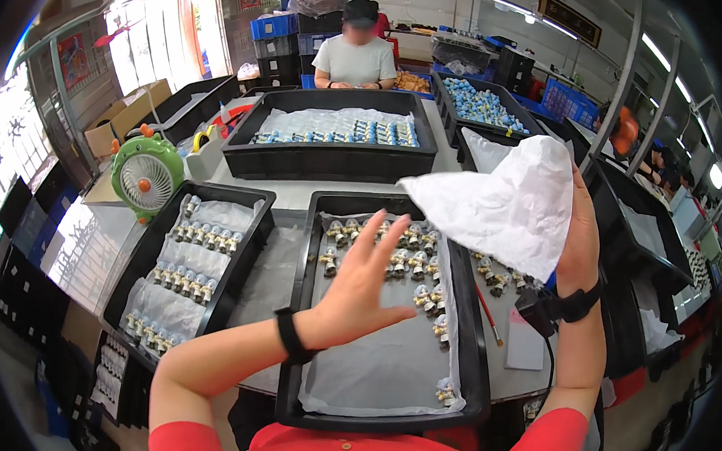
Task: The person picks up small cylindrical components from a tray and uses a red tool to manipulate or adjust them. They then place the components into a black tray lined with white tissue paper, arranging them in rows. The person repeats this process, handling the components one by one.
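Note:
My right hand (580,239) is raised on the right, gripping a crumpled white sheet (511,210) that looks like thin paper or cloth. The sheet hangs to the left, over the edge of a black tray (293,345) in front of me. Above that tray my left hand (357,287) is held with its fingers spread and nothing in them. Small painted figurines (416,266) stand along the tray's far part and right side on a pale liner (369,371). My left hand hides some of them.
At left, another black tray (264,211) holds rows of figurines beside a green fan (148,173). A brush (489,316) and a pad (525,345) lie right of the near tray. Farther off stand a large tray (323,164) of blue-and-white pieces and a seated person (354,60).

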The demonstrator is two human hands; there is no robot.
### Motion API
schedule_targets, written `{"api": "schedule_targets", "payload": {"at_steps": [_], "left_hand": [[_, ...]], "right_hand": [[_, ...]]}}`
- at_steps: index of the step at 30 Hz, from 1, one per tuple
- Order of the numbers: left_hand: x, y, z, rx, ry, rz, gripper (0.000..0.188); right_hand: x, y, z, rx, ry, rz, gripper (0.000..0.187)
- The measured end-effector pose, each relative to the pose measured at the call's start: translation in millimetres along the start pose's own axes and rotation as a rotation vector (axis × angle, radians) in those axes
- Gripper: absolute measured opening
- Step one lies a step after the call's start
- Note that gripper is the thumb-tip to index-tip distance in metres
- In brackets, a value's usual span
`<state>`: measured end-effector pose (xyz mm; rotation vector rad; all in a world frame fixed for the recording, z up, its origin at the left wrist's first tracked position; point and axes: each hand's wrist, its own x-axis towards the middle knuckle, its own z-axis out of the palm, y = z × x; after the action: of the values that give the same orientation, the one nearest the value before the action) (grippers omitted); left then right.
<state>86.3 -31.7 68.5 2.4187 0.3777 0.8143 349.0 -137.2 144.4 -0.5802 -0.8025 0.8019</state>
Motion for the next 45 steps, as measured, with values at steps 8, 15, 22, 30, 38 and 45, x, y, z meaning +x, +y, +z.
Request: {"api": "schedule_targets", "payload": {"at_steps": [8, 15, 22, 30, 38, 45], "left_hand": [[48.1, 4.2, -38.4, -0.533, 0.32, 0.056, 0.018], [40.5, -25.8, -122.4, -0.488, 0.183, -0.371, 0.021], [-20.2, -37.3, -163.1, 0.144, 0.114, -0.427, 0.024], [-80.1, -65.9, -202.0, 0.326, 0.257, -0.426, 0.023], [-164.1, -107.8, -228.5, 0.334, 0.307, -0.543, 0.026], [-233.7, -139.0, -264.8, 0.328, 0.111, -0.988, 0.029]], "right_hand": [[3.1, -12.7, 37.1, -0.328, -0.054, -0.058, 0.035], [24.9, 10.1, 19.0, -0.407, -0.119, 0.004, 0.041], [-9.4, 50.4, 103.4, -0.67, -0.436, 0.219, 0.109], [-32.8, 158.7, 134.0, -0.706, -0.511, 0.737, 0.097], [-30.9, 233.1, 163.7, -0.488, -0.447, 0.888, 0.071], [-21.5, 289.0, 197.5, -0.576, -0.71, 0.571, 0.048]]}}
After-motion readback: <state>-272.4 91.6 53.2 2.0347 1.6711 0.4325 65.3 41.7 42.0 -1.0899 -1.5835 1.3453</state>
